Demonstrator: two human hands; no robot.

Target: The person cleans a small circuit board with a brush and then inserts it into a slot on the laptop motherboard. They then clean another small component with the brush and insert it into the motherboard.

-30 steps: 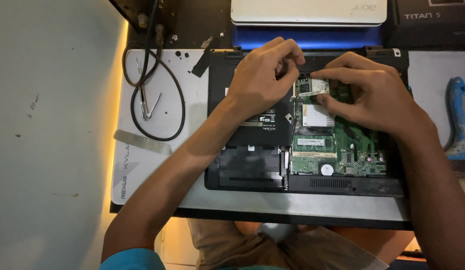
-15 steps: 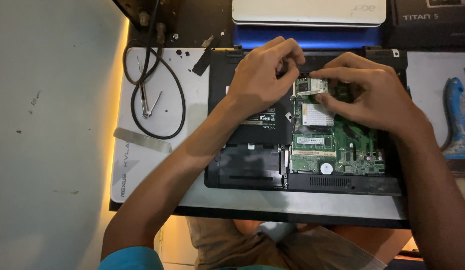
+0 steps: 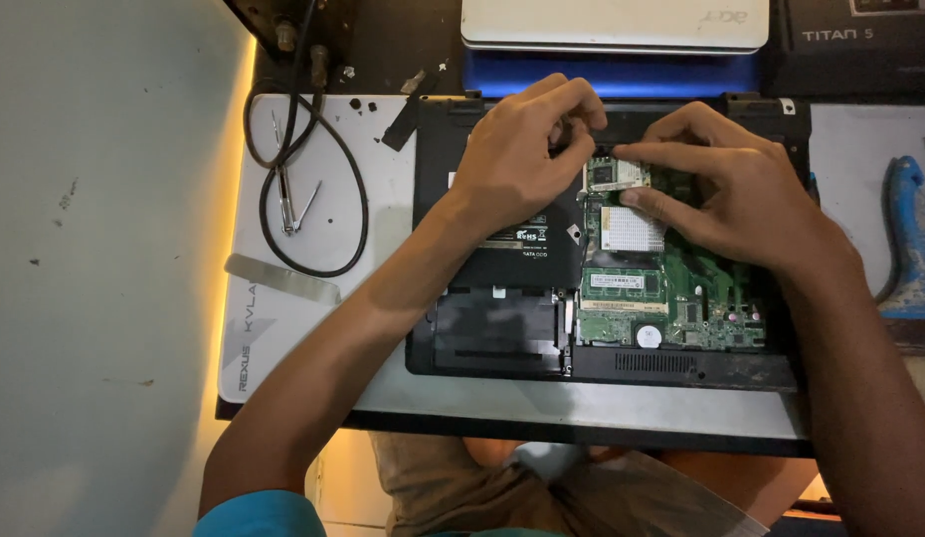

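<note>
Lying opened on the white mat (image 3: 283,328), the laptop (image 3: 502,328) shows its green board (image 3: 701,288). Right hand (image 3: 741,194) fingers pinch a small card (image 3: 614,175) at the board's far edge; left hand (image 3: 517,159) fingers curl together just beside it, tips hidden.

A small green wireless card (image 3: 616,175) with a white label sits flat near the top edge of the opened black laptop (image 3: 502,318), just above the silver heat-spreader square on the laptop's green board. The laptop lies bottom-up, cover off. The right hand (image 3: 726,184) pinches the card; the left hand (image 3: 517,149) touches the laptop's top edge just beside it.
</note>
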